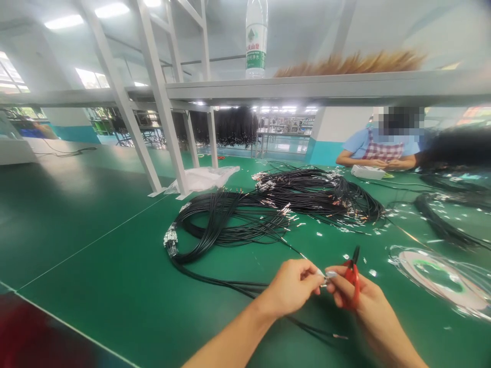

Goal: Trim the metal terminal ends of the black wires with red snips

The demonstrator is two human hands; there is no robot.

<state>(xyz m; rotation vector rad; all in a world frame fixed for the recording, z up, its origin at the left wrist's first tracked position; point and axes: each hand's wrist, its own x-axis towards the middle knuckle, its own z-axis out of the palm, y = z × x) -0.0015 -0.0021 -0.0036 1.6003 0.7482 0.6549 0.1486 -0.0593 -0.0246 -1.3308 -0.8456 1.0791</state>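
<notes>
My left hand (295, 286) pinches the end of a thin black cable (293, 248) that runs back to a coiled bundle of black cables (215, 214). Close against its fingertips, my right hand (355, 291) has thumb and forefinger closed at the same cable end, by a small whitish piece. Red-handled scissors (353, 281) are hooked in my right hand, their dark tip pointing up and away from the cable. Whether the right fingertips grip the cable end itself is too small to tell. Under my wrists, a few loose cables (312, 329) lie on the green tabletop (115, 286).
Behind lies a larger heap of black cables (318, 191) with bare ends and white scraps around. A flat reel (441, 278) of thin strand sits at right. White shelf posts (161, 97) rise from the table; a water bottle (257, 41) stands above. A co-worker (383, 145) sits opposite.
</notes>
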